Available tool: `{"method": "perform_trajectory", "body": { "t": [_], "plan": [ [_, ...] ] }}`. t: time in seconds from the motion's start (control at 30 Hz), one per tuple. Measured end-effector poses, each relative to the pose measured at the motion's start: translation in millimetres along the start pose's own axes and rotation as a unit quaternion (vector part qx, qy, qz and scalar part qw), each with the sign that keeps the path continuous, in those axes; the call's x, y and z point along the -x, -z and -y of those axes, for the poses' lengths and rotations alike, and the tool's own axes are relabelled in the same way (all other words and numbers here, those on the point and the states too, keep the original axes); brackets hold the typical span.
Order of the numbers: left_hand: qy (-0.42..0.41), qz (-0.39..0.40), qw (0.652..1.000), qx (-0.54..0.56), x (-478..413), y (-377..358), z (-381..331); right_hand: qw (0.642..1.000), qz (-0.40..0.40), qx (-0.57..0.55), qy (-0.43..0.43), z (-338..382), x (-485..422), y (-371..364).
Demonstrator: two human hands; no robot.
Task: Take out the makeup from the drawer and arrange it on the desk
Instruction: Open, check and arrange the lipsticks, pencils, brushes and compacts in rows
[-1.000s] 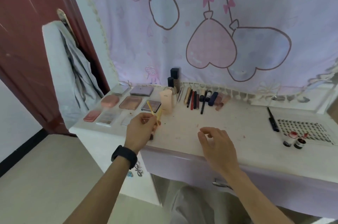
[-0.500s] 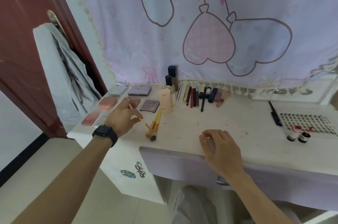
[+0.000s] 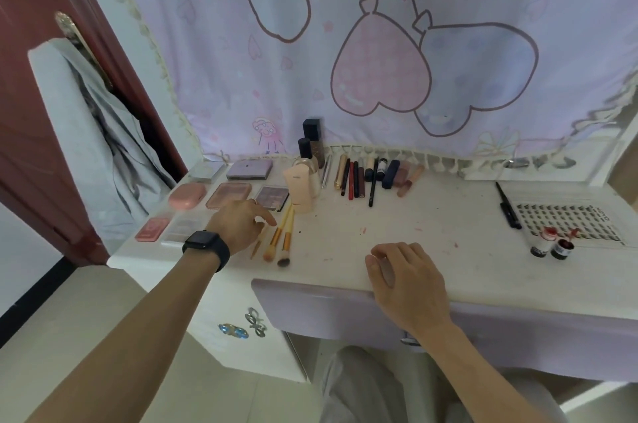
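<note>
My left hand [image 3: 241, 225], with a black watch on the wrist, hovers over the left part of the white desk [image 3: 431, 236]. Its fingers are stretched out over the handle end of a thin brush [image 3: 257, 247] that lies on the desk. Beside it lie two gold-handled makeup brushes [image 3: 281, 239]. My right hand [image 3: 404, 275] rests on the desk's front edge with loosely curled fingers and holds nothing. Below it is the lavender drawer front [image 3: 321, 307]. Palettes and compacts [image 3: 229, 195] lie in rows at the left. A row of pencils and lipsticks [image 3: 366, 177] lies at the back.
A beige bottle [image 3: 300, 189] and dark foundation bottles [image 3: 310, 142] stand behind the brushes. At the right are a black pen [image 3: 507, 206], a lash tray [image 3: 566, 220] and two small jars [image 3: 550, 246]. A curtain hangs behind, and grey clothing hangs on the door at the left.
My left hand carried the thin brush leftward and down, and the brush now lies beside the two gold-handled brushes. My right hand has stayed on the desk edge.
</note>
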State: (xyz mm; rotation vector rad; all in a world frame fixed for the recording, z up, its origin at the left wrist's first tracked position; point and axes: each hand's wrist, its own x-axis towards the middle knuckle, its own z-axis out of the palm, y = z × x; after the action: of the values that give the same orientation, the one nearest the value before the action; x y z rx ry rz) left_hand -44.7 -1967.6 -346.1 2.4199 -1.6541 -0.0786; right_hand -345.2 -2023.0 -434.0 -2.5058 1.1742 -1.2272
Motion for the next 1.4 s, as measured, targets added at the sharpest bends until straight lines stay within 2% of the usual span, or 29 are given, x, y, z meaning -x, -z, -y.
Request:
{"method": "perform_trajectory", "body": {
  "t": [0.17, 0.33, 0.43, 0.6, 0.87, 1.0, 1.1, 1.23, 1.4],
  "plan": [
    [0.054, -0.025, 0.995, 0.083, 6.9, -11.7, 0.2, 1.0, -0.007, 0.006, 0.003, -0.9, 0.5, -1.6],
    [0.152, -0.005, 0.965, 0.213, 10.7, -23.0, -3.9, 1.0, 0.0, 0.02, 0.01, -1.2, 1.1, -3.0],
    [0.171, -0.014, 0.963, 0.209, 8.1, -24.9, -15.2, 1.0, 0.001, 0.015, 0.008, -1.6, 1.1, -2.2],
    [0.155, 0.02, 0.984, 0.085, 3.2, -24.7, -38.5, 1.0, 0.0, 0.008, 0.002, -0.7, 1.3, -0.6],
    [0.154, 0.002, 0.987, 0.037, 5.9, -25.1, -46.7, 1.0, 0.011, 0.0, 0.005, -2.5, 1.3, -0.2],
    [0.108, -0.021, 0.994, -0.017, 13.4, -19.0, -60.7, 0.999, 0.052, 0.012, 0.011, -5.8, 1.8, 3.6],
    [0.053, -0.031, 0.998, 0.009, 14.2, -20.4, -83.6, 0.997, 0.054, 0.056, 0.006, -16.9, 2.9, 18.7],
    [-0.002, -0.039, 0.999, 0.038, 1.9, -29.8, -125.6, 0.989, 0.061, 0.13, -0.04, -44.8, 0.5, 44.2],
    [-0.028, -0.02, 0.999, -0.002, -31.8, -46.7, -174.5, 0.962, 0.141, 0.195, -0.125, -68.6, 6.1, 55.4]
  ]
}}
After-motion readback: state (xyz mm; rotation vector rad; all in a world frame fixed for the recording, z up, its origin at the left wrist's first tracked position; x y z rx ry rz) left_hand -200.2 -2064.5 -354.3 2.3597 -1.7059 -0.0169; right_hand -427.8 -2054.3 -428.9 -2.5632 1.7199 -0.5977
